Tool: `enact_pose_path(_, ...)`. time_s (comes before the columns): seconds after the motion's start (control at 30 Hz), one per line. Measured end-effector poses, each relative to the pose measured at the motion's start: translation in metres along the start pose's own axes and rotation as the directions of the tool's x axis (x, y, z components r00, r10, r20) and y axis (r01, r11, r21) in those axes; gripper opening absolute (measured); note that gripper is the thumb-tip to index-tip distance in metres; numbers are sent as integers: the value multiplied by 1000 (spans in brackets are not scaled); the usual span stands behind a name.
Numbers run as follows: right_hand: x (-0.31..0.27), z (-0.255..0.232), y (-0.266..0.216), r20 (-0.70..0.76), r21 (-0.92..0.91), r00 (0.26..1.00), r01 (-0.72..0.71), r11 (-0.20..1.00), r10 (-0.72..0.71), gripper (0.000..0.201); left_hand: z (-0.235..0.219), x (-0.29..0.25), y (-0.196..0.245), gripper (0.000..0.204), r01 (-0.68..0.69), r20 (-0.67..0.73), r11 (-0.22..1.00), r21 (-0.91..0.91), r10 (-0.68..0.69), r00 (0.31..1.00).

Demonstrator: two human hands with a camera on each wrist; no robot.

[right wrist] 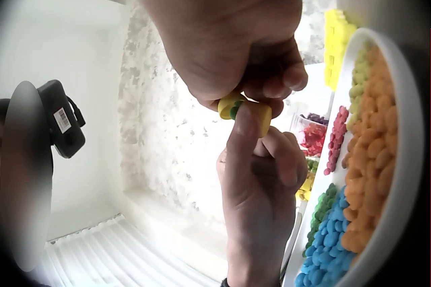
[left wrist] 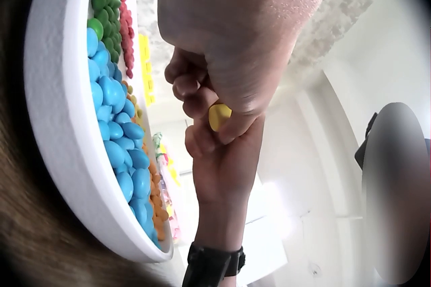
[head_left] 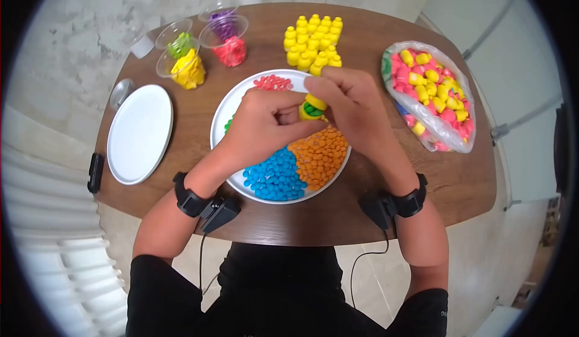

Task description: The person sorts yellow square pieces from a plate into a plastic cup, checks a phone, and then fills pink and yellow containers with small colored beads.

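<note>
Over a round white plate (head_left: 218,105), my left hand (head_left: 260,123) holds a small yellow bottle (right wrist: 261,120) between thumb and fingers. Green candies (head_left: 312,110) show at its mouth. My right hand (head_left: 357,105) pinches the yellow cap (head_left: 316,101), which sits tilted at the mouth with the green visible below it. In the left wrist view, only a yellow piece (left wrist: 219,117) shows between the fingers. Below the hands, the plate bears sorted candies: blue (head_left: 274,175), orange (head_left: 322,159), pinkish-red (head_left: 272,82) and green (left wrist: 108,14). My hands hide the plate's middle.
Several yellow bottles (head_left: 313,38) stand grouped behind the plate. At right lies an open plastic bag (head_left: 443,125) of pink and yellow pieces. Clear cups hold yellow (head_left: 188,70), red (head_left: 231,52), light green and purple pieces. A second white plate (head_left: 140,135) lies left.
</note>
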State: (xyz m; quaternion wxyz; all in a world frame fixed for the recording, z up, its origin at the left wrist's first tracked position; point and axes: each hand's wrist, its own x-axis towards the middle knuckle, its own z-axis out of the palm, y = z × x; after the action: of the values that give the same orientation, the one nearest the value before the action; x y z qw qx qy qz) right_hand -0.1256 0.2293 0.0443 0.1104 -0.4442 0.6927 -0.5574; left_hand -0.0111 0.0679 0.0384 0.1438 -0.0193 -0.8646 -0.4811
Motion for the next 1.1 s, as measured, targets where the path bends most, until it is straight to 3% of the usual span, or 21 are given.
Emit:
enact_pose_path(0.1, -6, 1, -5, -51, 101, 995, -79, 992, 85, 39, 2, -1, 1, 15, 31, 41, 1000, -3, -31, 999)
enact_pose_path(0.17, -4, 2, -5, -63, 105, 995, -75, 992, 82, 39, 1, -1, 1, 14, 27, 22, 996, -86, -26, 999)
enact_pose_path(0.33, -1, 6, 1, -99, 61, 995, -6, 998, 12, 43, -9, 4, -4, 16, 54, 56, 999, -10, -53, 997)
enact_pose_path(0.5, 0, 7, 0, -127, 91, 992, 10, 996, 2, 43, -13, 5, -1, 26, 80, 69, 995, -56, -76, 995)
enact_pose_path(0.77, -2, 4, 1, -130, 105, 991, 54, 993, -41, 44, -10, 8, 0, 28, 98, 135, 951, -292, -60, 989)
enact_pose_path(1.1, -2, -2, 4, -194, 301, 976, -41, 953, 103, 49, -13, 12, -4, 31, 137, 162, 940, -312, -90, 983)
